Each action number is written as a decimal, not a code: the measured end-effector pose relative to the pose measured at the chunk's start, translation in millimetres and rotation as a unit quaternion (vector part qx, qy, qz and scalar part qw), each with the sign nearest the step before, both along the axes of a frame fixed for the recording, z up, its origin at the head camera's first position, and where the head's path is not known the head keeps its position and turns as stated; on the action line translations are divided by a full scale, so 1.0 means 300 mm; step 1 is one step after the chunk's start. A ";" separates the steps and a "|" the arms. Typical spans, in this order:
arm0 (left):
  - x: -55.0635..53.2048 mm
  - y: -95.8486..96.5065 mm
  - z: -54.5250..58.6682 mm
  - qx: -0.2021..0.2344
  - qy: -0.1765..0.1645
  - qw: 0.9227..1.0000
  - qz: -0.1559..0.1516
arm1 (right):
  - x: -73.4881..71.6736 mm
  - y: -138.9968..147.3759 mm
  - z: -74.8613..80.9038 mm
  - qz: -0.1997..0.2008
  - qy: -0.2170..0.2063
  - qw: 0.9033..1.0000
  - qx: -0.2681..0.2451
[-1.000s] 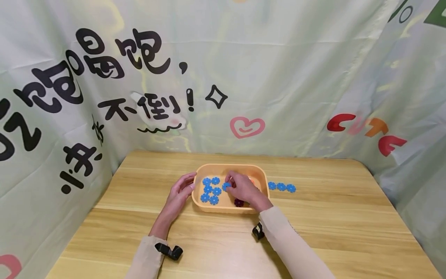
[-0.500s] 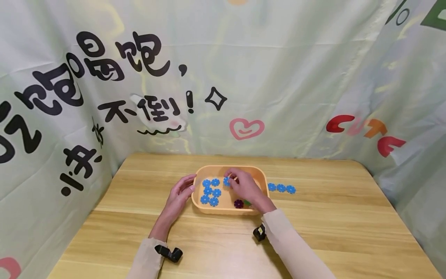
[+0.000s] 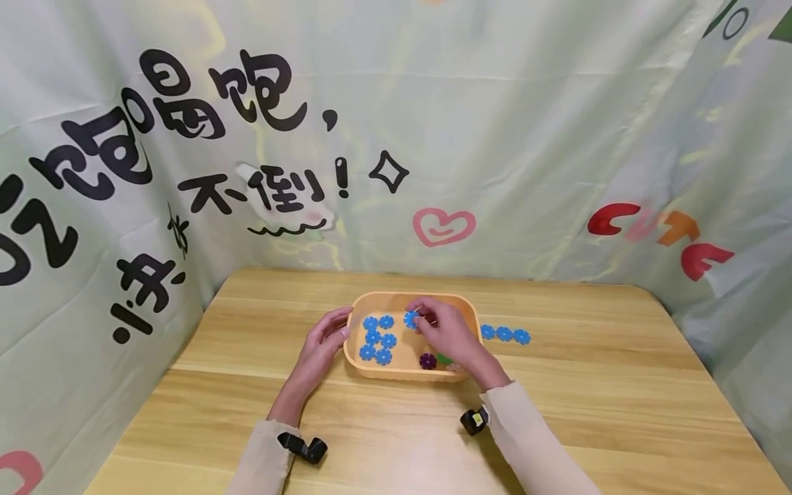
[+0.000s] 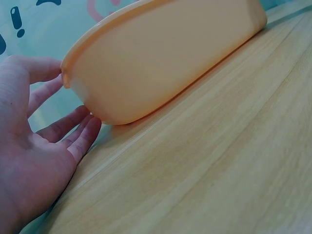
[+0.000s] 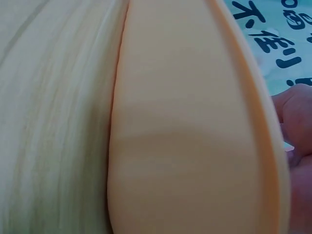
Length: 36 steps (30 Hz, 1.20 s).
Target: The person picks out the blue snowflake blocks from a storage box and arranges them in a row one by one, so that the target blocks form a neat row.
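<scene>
In the head view, my right hand [image 3: 450,337] reaches into a peach plastic tub [image 3: 390,373] and pinches a blue snowflake disc [image 3: 411,319] near its far wall. Left of that disc, several blue snowflake discs [image 3: 373,337] lie on the tub floor in a two-column cluster. My left hand [image 3: 320,347] is at the tub's left end. The left wrist view shows the fingertips [image 4: 92,122] of that hand touching the tub's end, at the rim and lower down. The right wrist view has the tub's outer wall [image 5: 180,122] in front, hiding most of the right hand [image 5: 300,126].
A purple disc [image 3: 427,361], a green disc [image 3: 443,358] and a pinkish disc [image 3: 454,367] lie at the tub's front right. Three blue discs [image 3: 504,334] form a row on the wooden table [image 3: 588,385] right of the tub. A printed curtain [image 3: 526,172] stands behind.
My right hand has shifted slightly toward the tub's far wall, holding the blue snowflake disc. The green and pinkish discs show more now. The left hand keeps its place.
</scene>
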<state>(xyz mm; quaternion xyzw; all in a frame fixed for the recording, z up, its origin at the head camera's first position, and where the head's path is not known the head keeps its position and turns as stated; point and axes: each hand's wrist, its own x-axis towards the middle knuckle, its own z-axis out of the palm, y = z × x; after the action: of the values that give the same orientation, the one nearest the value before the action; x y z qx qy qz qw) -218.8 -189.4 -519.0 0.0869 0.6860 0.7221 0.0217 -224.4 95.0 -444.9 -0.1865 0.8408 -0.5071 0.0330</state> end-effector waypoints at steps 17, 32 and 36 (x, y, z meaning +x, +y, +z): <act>-0.003 0.000 0.001 0.009 0.001 1.000 -0.005 | 0.071 0.085 0.026 -0.013 0.043 0.999 -0.020; -0.002 0.002 0.001 0.007 0.001 1.000 -0.005 | 0.113 0.185 0.037 -0.058 0.026 0.998 -0.029; -0.002 0.001 0.000 0.006 0.001 1.000 -0.003 | 0.118 0.210 0.036 -0.067 0.039 0.997 -0.014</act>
<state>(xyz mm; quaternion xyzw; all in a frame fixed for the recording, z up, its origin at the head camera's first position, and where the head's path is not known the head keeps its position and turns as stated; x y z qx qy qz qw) -219.4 -189.0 -519.1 0.0897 0.6812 0.7262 0.0228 -189.0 158.1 -434.1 -0.1498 0.8452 -0.5118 -0.0367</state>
